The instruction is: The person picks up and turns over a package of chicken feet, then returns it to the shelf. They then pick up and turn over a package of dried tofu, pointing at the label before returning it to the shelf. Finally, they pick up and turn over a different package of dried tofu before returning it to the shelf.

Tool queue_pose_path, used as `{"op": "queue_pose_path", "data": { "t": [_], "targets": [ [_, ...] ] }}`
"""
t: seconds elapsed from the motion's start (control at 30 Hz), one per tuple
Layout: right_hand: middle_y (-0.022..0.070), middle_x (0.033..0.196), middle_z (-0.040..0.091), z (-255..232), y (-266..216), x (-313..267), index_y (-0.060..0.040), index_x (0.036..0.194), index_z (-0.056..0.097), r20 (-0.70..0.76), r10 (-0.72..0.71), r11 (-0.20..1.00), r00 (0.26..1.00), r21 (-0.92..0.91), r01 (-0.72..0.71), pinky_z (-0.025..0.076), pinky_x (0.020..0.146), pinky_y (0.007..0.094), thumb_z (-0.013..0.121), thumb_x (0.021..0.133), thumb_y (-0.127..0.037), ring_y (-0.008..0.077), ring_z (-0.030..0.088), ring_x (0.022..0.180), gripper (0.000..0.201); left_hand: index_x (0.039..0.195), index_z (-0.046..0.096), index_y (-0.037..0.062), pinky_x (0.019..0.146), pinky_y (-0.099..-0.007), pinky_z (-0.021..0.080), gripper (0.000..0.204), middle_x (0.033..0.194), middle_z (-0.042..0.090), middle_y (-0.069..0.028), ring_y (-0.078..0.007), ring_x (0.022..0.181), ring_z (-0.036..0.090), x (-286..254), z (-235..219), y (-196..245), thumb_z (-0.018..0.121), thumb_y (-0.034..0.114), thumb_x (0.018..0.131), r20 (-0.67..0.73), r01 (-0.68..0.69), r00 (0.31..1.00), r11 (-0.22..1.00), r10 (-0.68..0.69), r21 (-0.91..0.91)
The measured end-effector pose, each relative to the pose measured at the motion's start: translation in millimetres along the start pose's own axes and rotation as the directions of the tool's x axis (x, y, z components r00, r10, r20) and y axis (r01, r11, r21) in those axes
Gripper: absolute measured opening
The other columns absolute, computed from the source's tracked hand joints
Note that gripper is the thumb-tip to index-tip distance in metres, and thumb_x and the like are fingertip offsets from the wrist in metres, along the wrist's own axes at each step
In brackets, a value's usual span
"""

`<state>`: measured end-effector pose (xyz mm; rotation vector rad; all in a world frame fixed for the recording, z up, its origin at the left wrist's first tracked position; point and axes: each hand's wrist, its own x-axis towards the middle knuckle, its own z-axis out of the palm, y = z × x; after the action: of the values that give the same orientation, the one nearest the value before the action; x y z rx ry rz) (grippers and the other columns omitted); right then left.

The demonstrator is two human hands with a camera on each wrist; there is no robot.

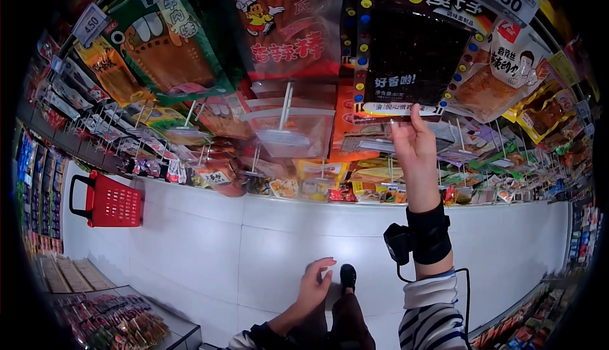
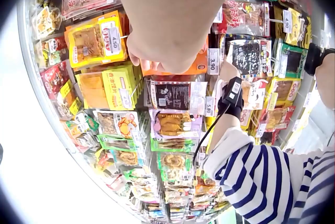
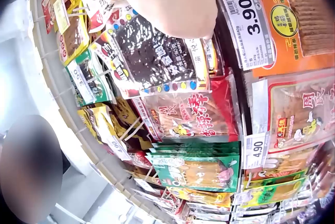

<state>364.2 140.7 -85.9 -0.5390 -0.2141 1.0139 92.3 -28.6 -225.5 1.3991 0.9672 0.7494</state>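
A snack bag [image 1: 415, 52] with a dark window and a colourful dotted border hangs at the upper right of the head view. My right hand [image 1: 415, 144] pinches its lower edge, thumb on the front; the other fingers are mostly hidden. Up close in the right wrist view, the same snack bag [image 3: 152, 54] has a glossy dark middle, with the right hand [image 3: 172, 7] over its bottom end. Low over the floor, my left hand [image 1: 314, 285] hangs with loosely bent fingers and holds nothing. The left hand [image 2: 165, 41] also fills the top of the left wrist view.
Beside the bag hang a red snack pack [image 1: 288, 26] and a green snack pack [image 1: 168, 39] on the shelf's hooks. Price tags [image 3: 248, 25] stick out in front of several packs. A red shopping basket [image 1: 117, 203] stands on the white tiled floor [image 1: 190, 248] at left.
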Motion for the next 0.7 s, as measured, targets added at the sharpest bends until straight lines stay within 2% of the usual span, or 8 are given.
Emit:
{"op": "queue_pose_path", "data": {
  "t": [0.1, 0.23, 0.33, 0.37, 0.47, 0.5, 0.6, 0.7],
  "targets": [
    [0.0076, 0.102, 0.052, -2, 3, 6, -0.004, 0.098, 0.046, -0.012, -0.016, 0.993, 1.0, 0.115, 0.017, 0.034, 0.093, 0.0409, 0.049, 0.082, -0.003, 0.0205, 0.047, 0.1, 0.016, 0.098, 0.051, 0.0008, 0.082, -0.0259, 0.042, 0.021, 0.102, 0.053, -0.0089, -0.0165, 0.094, 0.052, 0, -2, -1, 0.049, -0.004, 0.078, -0.006, -0.009, 1.0, 1.0, 0.009, -0.005],
    [0.0088, 0.101, 0.05, -8, 2, 15, -0.0026, 0.097, 0.046, -0.026, 0.028, 0.995, 0.999, 0.1, -0.025, 0.033, 0.094, 0.042, 0.05, 0.081, -0.003, 0.021, 0.046, 0.101, 0.016, 0.098, 0.052, 0.0013, 0.082, -0.0257, 0.042, 0.021, 0.102, 0.053, -0.009, -0.0166, 0.094, 0.052, 0, -5, -3, 0.049, -0.004, 0.078, -0.012, -0.006, 1.0, 1.0, 0.006, 0.005],
    [0.0126, 0.102, 0.05, 12, 3, 5, 0.0019, 0.098, 0.045, -0.133, 0.026, 0.996, 0.991, 0.091, -0.014, 0.032, 0.096, 0.0401, 0.047, 0.084, -0.008, 0.0235, 0.044, 0.103, 0.018, 0.098, 0.052, 0.0015, 0.082, -0.0254, 0.042, 0.021, 0.102, 0.053, -0.0092, -0.0166, 0.094, 0.053, -1, -7, -3, 0.049, -0.004, 0.078, -0.009, -0.001, 1.0, 1.0, 0.001, 0.015],
    [0.0142, 0.104, 0.049, 12, 2, 5, 0.0044, 0.097, 0.045, -0.118, 0.02, 0.993, 0.993, 0.114, -0.006, 0.028, 0.099, 0.043, 0.047, 0.081, -0.003, 0.0259, 0.042, 0.106, 0.018, 0.098, 0.052, 0.0015, 0.082, -0.0254, 0.042, 0.021, 0.102, 0.053, -0.0092, -0.0166, 0.094, 0.053, -1, -7, -3, 0.049, -0.004, 0.078, -0.008, -0.001, 1.0, 1.0, 0.001, 0.015],
    [0.0155, 0.106, 0.048, 14, -1, 1, 0.0055, 0.095, 0.045, -0.123, -0.022, 0.983, 0.992, 0.179, 0.044, 0.026, 0.1, 0.0444, 0.047, 0.077, 0.0, 0.027, 0.04, 0.109, 0.019, 0.098, 0.052, 0.0015, 0.081, -0.0252, 0.042, 0.021, 0.103, 0.053, -0.0094, -0.0166, 0.094, 0.053, -3, -8, -5, 0.049, -0.004, 0.078, -0.009, 0.011, 1.0, 1.0, -0.011, -0.001],
    [0.0134, 0.101, 0.046, 14, -2, 0, 0.0018, 0.086, 0.046, -0.092, -0.014, 0.989, 0.996, 0.147, 0.027, 0.029, 0.098, 0.0425, 0.051, 0.071, 0.0, 0.0235, 0.044, 0.098, 0.016, 0.098, 0.052, 0.0015, 0.081, -0.0252, 0.042, 0.021, 0.103, 0.053, -0.0094, -0.0166, 0.094, 0.053, -3, -8, -5, 0.049, -0.004, 0.078, -0.007, 0.007, 1.0, 1.0, -0.007, 0.001],
    [0.0177, 0.107, 0.042, 12, -6, -4, 0.0038, 0.086, 0.044, -0.117, 0.008, 0.985, 0.993, 0.171, 0.012, 0.028, 0.099, 0.0425, 0.049, 0.071, 0.0, 0.0278, 0.039, 0.107, 0.016, 0.098, 0.051, 0.0014, 0.081, -0.0252, 0.042, 0.021, 0.103, 0.053, -0.0094, -0.0165, 0.094, 0.053, -4, -8, -5, 0.049, -0.004, 0.078, -0.002, -0.005, 1.0, 1.0, 0.005, 0.005],
    [0.0217, 0.115, 0.036, 12, -12, -12, 0.0061, 0.091, 0.041, -0.051, 0.034, 0.992, 0.998, 0.126, -0.028, 0.026, 0.1, 0.0422, 0.046, 0.071, -0.001, 0.0317, 0.028, 0.118, 0.021, 0.098, 0.051, 0.001, 0.081, -0.0253, 0.042, 0.022, 0.103, 0.053, -0.0093, -0.0165, 0.094, 0.053, -4, -8, -2, 0.048, -0.005, 0.078, -0.002, -0.009, 1.0, 1.0, 0.009, 0.003]
  ]
}}
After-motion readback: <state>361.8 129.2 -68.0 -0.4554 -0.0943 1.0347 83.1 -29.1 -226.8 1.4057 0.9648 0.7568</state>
